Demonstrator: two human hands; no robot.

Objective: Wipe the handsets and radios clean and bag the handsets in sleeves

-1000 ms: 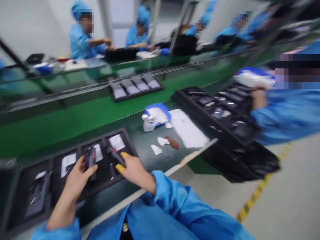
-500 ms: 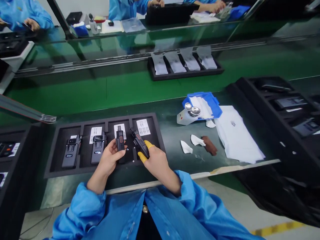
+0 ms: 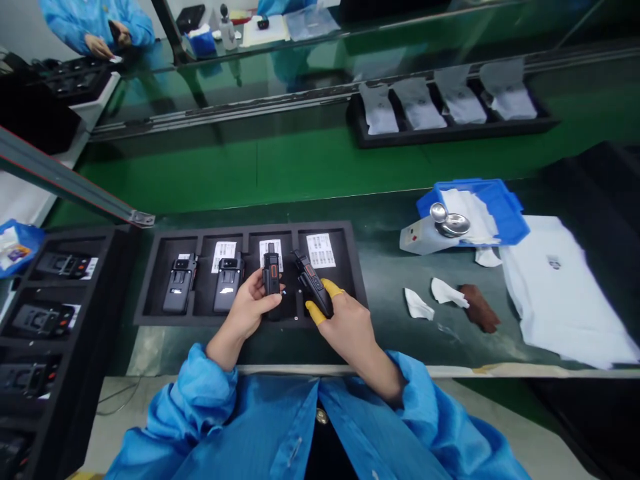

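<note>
My left hand [image 3: 253,303] grips a slim black radio-like device [image 3: 271,270] with an orange-outlined side button, held upright over the third compartment of a black foam tray [image 3: 356,267]. My right hand [image 3: 347,320], with yellow finger cots on thumb and forefinger, grips a similar black device [image 3: 313,283], tilted to the left over the fourth compartment. A printed label sheet [image 3: 320,250] lies in that compartment. Two more such devices rest face down or clip side up in the left compartments: one device [image 3: 180,283] at far left, another device [image 3: 229,283] beside it.
To the right are a blue bin [image 3: 507,207] of tissues, a white bottle [image 3: 420,237], crumpled tissue [image 3: 419,305], a brown cloth [image 3: 480,309] and stacked white bags [image 3: 565,287]. Another device tray [image 3: 95,300] stands left. A tray of bags [image 3: 450,133] lies beyond; a co-worker's hands [image 3: 107,41] show across.
The view has swung left, so the scene sits further right and more of the left tray shows. Both hands keep their devices over the same compartments. The co-worker's hands have come closer together.
</note>
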